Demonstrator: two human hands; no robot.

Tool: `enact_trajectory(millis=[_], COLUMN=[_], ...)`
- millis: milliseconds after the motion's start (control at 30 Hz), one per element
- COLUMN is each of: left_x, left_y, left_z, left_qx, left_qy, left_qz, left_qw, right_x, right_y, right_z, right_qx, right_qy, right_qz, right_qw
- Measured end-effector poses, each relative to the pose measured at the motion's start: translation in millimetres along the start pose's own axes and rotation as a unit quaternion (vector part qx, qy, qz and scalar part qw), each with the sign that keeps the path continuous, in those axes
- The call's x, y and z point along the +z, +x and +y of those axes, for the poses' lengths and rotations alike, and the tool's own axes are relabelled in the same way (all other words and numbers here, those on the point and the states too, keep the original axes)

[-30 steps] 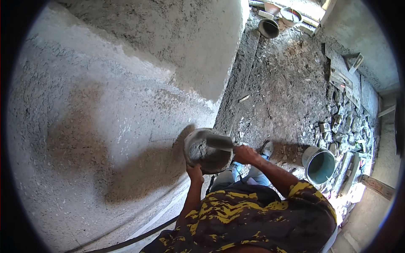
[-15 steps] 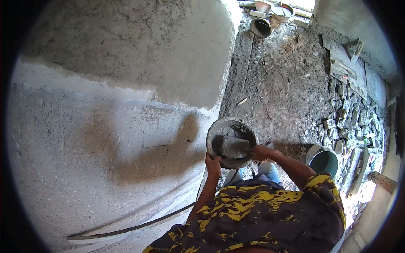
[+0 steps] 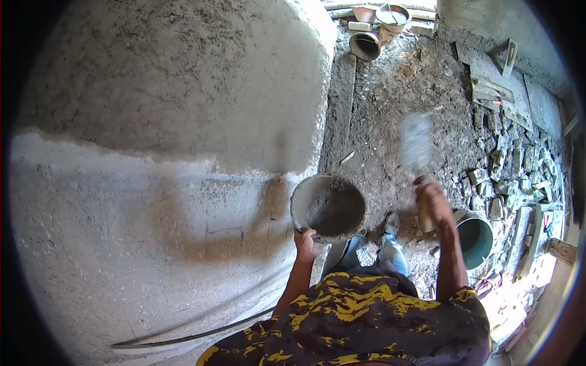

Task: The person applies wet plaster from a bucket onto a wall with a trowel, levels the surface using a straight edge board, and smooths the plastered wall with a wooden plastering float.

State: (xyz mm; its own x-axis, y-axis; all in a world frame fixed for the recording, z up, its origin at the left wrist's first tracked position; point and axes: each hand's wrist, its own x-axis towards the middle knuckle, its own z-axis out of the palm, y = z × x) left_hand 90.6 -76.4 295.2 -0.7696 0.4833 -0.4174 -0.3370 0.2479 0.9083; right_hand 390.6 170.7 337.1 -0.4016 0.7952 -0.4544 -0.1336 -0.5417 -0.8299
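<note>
My left hand [image 3: 305, 245] grips the lower-left rim of a round grey mixing bowl [image 3: 326, 204], with some wet mortar inside. To its right, my right hand [image 3: 434, 205] is closed on the handle of a trowel [image 3: 416, 140], whose pale blade is motion-blurred and held clear of the bowl. The plastered wall [image 3: 171, 79] at the left has a darker grey upper band and a paler lower part.
A bucket [image 3: 475, 244] stands beside my legs. Broken masonry [image 3: 495, 177] lies along the right, below boards [image 3: 494, 97] with plastering floats. Several containers [image 3: 365, 46] stand at the back. A long strip [image 3: 183, 334] runs along the lower left.
The trowel has come up out of the bowl and swung right and away from me with my right hand. My left hand still holds the bowl, which now contains less visible mortar.
</note>
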Motion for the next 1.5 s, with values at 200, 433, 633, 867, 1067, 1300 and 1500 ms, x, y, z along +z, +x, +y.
enact_trajectory(millis=[200,433,633,867,1067,1300,1500], left_x=[-69,-83,-75,-33,3,97,157], left_y=[32,52,85,118,160,157,154], left_z=[-27,9,11,45,27,74,78], left_qx=[0.093,-0.078,-0.130,-0.111,-0.035,0.014,-0.012], left_qy=[0.027,-0.026,-0.053,-0.196,-0.082,0.154,0.027], left_qz=[-0.031,0.144,0.206,0.231,0.178,0.095,0.062], left_qw=[0.995,0.986,0.968,0.946,0.980,0.983,0.998], right_x=[-111,-78,385,421,256,199,124], right_y=[58,241,352,175,218,243,239], right_z=[-97,-38,33,-39,-8,47,-39], right_qx=[-0.291,-0.136,-0.299,-0.276,-0.030,0.081,0.163], right_qy=[-0.152,-0.377,-0.308,-0.295,-0.677,-0.639,-0.452], right_qz=[0.416,0.749,0.084,-0.242,-0.356,-0.474,-0.445], right_qw=[0.848,0.527,0.899,0.882,0.643,0.601,0.756])
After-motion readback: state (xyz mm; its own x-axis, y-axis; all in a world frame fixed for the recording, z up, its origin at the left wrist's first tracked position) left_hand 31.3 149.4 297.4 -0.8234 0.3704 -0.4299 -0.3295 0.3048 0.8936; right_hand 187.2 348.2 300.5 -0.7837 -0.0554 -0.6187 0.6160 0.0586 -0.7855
